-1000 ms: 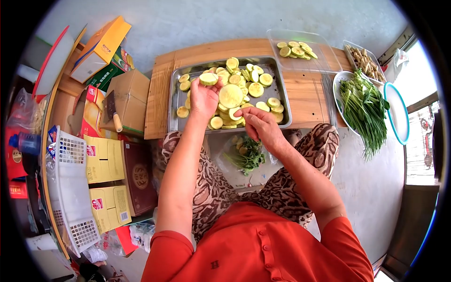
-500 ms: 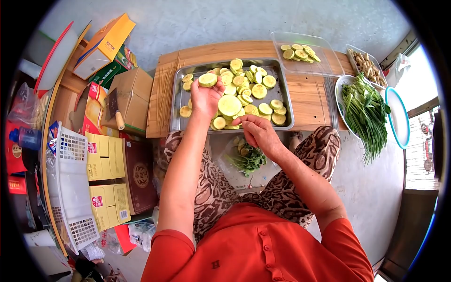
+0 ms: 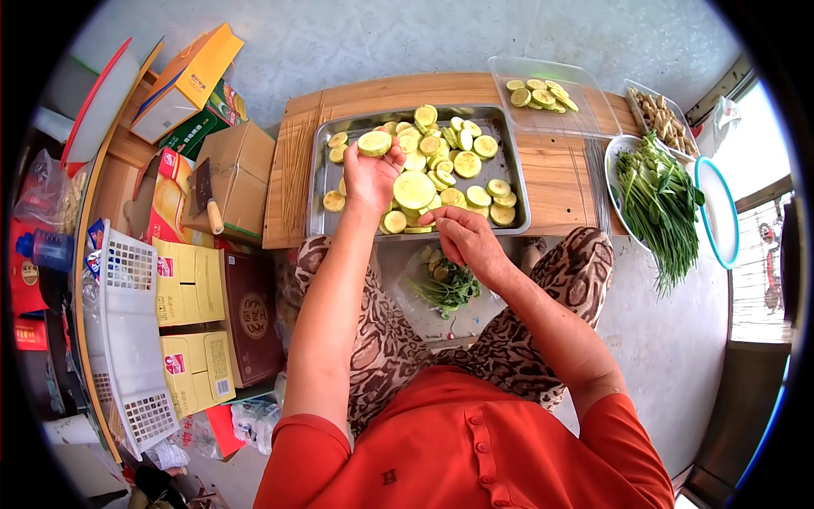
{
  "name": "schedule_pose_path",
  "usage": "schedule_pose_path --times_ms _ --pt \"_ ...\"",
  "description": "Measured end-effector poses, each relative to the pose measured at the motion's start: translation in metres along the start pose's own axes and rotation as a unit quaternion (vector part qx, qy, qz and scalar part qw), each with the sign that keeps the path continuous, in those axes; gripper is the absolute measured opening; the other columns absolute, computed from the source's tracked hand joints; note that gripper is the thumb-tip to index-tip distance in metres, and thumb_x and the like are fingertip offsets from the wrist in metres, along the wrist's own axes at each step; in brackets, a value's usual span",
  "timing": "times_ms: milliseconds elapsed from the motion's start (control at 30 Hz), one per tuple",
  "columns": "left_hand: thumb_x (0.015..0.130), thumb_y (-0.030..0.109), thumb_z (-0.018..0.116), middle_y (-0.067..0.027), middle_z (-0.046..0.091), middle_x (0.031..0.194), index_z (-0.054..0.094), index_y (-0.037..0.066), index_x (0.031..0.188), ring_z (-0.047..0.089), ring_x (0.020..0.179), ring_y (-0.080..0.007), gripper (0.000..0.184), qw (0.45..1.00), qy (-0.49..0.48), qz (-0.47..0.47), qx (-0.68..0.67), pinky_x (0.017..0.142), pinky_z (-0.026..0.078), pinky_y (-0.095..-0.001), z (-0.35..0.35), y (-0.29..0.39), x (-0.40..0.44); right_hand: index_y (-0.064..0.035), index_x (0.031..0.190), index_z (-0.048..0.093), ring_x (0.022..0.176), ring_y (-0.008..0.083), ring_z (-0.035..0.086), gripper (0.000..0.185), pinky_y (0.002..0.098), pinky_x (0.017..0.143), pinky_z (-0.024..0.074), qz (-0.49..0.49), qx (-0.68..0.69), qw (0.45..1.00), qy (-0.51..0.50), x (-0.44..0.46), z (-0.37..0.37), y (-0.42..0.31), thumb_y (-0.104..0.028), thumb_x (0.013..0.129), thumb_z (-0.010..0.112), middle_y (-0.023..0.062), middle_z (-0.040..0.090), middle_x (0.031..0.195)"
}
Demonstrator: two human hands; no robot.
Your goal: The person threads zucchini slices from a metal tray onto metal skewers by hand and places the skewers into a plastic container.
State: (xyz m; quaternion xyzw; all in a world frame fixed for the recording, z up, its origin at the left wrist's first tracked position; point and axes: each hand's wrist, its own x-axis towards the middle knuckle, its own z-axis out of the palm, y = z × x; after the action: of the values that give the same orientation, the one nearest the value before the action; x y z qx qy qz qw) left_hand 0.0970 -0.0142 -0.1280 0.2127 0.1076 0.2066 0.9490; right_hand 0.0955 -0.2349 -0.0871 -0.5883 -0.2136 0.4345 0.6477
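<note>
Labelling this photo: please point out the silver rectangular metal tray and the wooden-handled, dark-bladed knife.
Silver rectangular metal tray (image 3: 492,170), head view: bare floor.
Wooden-handled, dark-bladed knife (image 3: 215,217), head view: handle.

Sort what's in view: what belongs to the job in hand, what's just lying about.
Likely part of the job:
zucchini slices, one in the left hand
metal tray
clear plastic container of slices
thin sticks on the table, probably

Apparently just lying about:
wooden-handled knife
cardboard box
white plastic basket
leafy greens

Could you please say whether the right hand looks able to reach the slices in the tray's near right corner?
Probably yes: the right hand is at the near rim of the tray, close to those slices, with nothing visible between.
</note>
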Motion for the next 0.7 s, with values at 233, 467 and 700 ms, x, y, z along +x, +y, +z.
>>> schedule_pose_path --times_ms 233,467,700 --pt "0.088 0.034 0.04 -0.0143 0.062 0.087 0.054 0.001 0.106 0.058 0.072 -0.0215 0.041 1.0 -0.004 0.009 0.01 0.069 0.05 -0.0337 0.0002 0.0006 -0.0002 0.0007 0.103 0.059 0.042 0.0048 0.032 0.025 0.0202 0.041 0.0281 0.001 -0.009 1.0 0.003 -0.0003 0.0011 -0.0008 -0.013 0.096 0.039 -0.0048 0.038 0.052" --pt "0.088 0.035 0.04 -0.0128 0.06 0.085 0.054 0.001 0.105 0.055 0.071 -0.0203 0.04 0.999 -0.005 0.024 0.045 0.069 0.047 -0.0331 0.0066 0.0016 -0.0032 0.0007 0.103 0.059 0.043 0.0047 0.033 0.025 0.0201 0.042 0.0288 0.002 -0.008 1.0 0.002 -0.0004 -0.0001 0.001 -0.012 0.096 0.039 -0.0048 0.038 0.052" --pt "0.087 0.034 0.039 -0.0121 0.058 0.081 0.054 0.002 0.103 0.053 0.07 -0.0208 0.039 0.999 -0.008 0.019 0.043 0.068 0.045 -0.0331 0.0097 0.0026 -0.0052 0.0008 0.105 0.059 0.043 0.0046 0.033 0.024 0.0199 0.042 0.0289 0.0 -0.004 1.0 0.002 -0.0011 0.0003 0.0015 -0.012 0.096 0.04 -0.0048 0.038 0.052"
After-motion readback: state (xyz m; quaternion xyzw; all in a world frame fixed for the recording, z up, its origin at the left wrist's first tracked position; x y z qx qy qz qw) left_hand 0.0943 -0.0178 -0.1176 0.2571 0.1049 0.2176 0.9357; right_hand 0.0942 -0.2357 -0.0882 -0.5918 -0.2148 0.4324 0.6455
